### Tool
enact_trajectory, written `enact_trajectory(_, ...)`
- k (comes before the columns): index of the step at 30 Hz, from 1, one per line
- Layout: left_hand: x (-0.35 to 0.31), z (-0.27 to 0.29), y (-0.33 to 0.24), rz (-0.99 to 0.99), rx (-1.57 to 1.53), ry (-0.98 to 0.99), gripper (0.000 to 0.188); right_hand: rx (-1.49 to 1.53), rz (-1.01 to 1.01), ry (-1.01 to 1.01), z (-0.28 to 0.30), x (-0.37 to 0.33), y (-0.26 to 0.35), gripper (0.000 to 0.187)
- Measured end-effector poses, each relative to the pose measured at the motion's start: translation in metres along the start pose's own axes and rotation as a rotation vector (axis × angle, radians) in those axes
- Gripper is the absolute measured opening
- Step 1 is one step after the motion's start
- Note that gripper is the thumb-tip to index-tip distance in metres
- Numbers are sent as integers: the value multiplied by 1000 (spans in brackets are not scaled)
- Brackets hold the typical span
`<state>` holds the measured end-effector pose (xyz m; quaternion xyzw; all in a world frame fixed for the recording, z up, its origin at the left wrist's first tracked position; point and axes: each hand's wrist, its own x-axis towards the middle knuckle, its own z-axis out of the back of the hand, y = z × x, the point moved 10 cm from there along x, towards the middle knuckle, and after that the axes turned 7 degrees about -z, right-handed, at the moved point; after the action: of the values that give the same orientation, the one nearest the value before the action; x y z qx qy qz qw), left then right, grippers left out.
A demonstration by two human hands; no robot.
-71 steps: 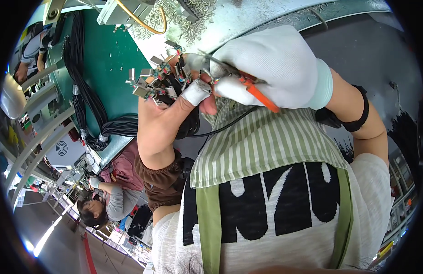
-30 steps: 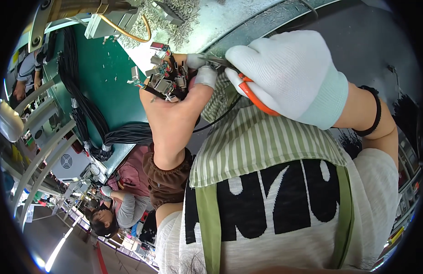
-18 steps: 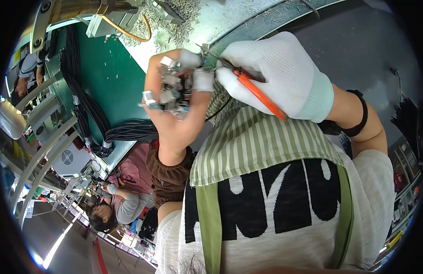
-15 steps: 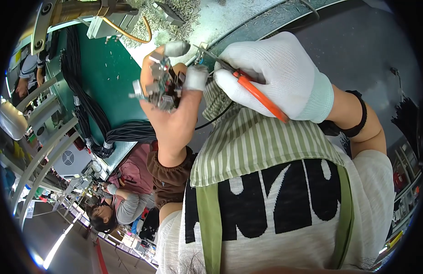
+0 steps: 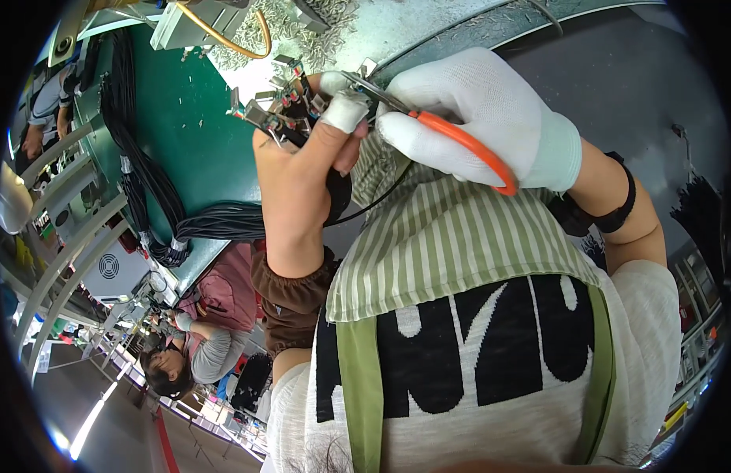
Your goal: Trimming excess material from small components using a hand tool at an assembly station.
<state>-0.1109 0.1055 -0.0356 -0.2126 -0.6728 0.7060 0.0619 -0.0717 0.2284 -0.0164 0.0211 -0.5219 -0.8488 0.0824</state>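
My left hand, bare apart from white wraps on its thumb and a fingertip, is closed around a bunch of cable connectors with metal shells and small coloured wires. Black cable runs out below that hand. In a white knit glove, my right hand grips pliers with a curved orange handle and slim metal jaws. The jaw tips meet the left thumb and fingertip, beside one connector. What exactly lies between the jaws is too small to tell.
Many small metal bits lie heaped on the pale worktop. A bundle of black cables crosses the green mat. A grey fixture with a yellow tube stands at upper left. Another person works at lower left.
My left hand has turned, so the connectors now fan out up and left. The pliers have tilted flatter, and their tips have come onto the left thumb and fingertip.
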Motion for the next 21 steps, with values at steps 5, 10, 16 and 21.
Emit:
enact_trajectory(5, 6, 13, 24, 102, -348, 18, 17, 71, 114, -102, -2, 2, -1, 23)
enact_trajectory(10, 35, 45, 24, 94, -301, -55, 16, 111, -132, -130, 23, 18, -29, 24)
enact_trajectory(16, 65, 36, 8, 66, -256, 80, 19, 494, -244, -11, 29, 52, -33, 26)
enact_trajectory(21, 69, 30, 0, 74, -199, 140, 20, 390, -208, 159, 14, 89, -33, 18)
